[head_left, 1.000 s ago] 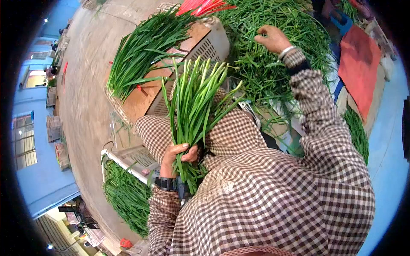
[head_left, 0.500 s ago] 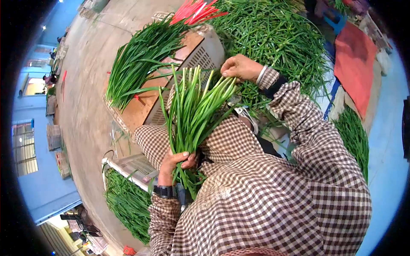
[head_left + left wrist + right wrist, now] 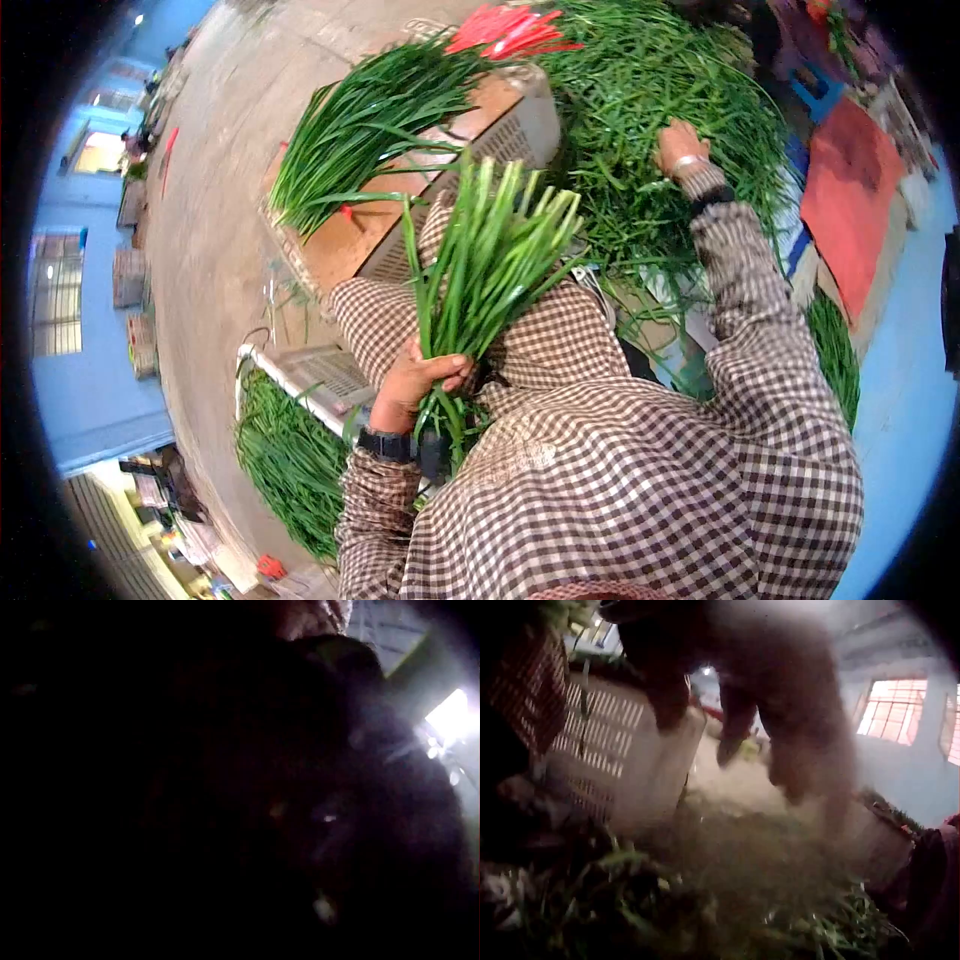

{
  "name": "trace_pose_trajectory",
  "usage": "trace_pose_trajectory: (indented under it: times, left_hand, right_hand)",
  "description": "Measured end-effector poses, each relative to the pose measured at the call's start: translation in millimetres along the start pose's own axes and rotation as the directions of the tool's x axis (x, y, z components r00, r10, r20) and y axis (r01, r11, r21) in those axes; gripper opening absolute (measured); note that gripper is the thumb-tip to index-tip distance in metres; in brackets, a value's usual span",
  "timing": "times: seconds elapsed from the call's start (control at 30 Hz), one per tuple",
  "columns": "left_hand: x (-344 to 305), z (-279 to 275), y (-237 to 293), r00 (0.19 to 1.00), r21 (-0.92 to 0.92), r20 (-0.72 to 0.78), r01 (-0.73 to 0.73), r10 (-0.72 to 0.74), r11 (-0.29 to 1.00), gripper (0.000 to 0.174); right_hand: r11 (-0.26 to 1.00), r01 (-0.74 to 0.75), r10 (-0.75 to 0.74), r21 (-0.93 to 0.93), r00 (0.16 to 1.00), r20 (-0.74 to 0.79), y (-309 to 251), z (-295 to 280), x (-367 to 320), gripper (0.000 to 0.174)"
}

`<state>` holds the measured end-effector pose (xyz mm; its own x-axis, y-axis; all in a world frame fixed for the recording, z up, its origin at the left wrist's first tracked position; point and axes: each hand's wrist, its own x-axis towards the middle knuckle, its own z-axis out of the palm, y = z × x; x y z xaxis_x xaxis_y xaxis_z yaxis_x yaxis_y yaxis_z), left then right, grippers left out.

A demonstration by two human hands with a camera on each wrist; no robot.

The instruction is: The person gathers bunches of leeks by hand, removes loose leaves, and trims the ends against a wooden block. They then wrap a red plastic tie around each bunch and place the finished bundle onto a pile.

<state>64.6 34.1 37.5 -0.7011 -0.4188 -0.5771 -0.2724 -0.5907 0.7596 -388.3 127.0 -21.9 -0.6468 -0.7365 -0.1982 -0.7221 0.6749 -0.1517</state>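
My left hand (image 3: 422,378) grips a bunch of garlic chives (image 3: 490,260) around its leafy lower part, over my lap. The pale stem ends fan upward, away from my body. Out to the right, my right hand (image 3: 682,145) is over a big loose heap of chives (image 3: 620,70). In the right wrist view its blurred fingers (image 3: 802,742) point down, spread apart above the greens, with nothing between them. The left wrist view is almost black, so the left hand's fingers show mainly from the head.
A pale slotted crate (image 3: 535,115) topped by a brown board (image 3: 365,235) carries a laid-out bunch of chives (image 3: 370,130) and red strips (image 3: 510,32). Another white-rimmed crate (image 3: 310,395) with greens (image 3: 285,460) stands left. Right of the heap lies a red cloth (image 3: 850,200).
My right hand came in to the stem ends of the held bunch, then moved back out to the heap. The left hand keeps its grip, and the bunch leans further right.
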Motion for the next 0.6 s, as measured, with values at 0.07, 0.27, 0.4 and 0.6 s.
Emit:
trace_pose_trajectory:
  times: [0.07,0.27,0.4,0.6]
  left_hand:
    - [1,1,2,0.999,0.08,-0.003,-0.047,0.047,0.996,0.023]
    - [-6,1,10,0.989,0.614,-0.048,-0.083,0.143,0.785,0.029]
    - [-23,19,32,0.741,0.852,0.154,-0.434,0.653,0.293,0.066]
    - [-7,-14,19,0.758,0.969,0.222,-0.099,0.614,-0.228,0.075]
  right_hand:
    - [0.853,0.2,-0.144,0.482,0.978,-0.151,-23,-10,0,0.049]
    - [0.263,0.203,-0.489,0.943,0.871,-0.051,-133,-35,-60,0.049]
    - [-0.098,0.238,-0.5,0.966,0.828,-0.255,-117,-60,-104,0.037]
    - [0.049,0.074,-0.558,0.996,0.829,-0.034,-75,7,-99,0.029]
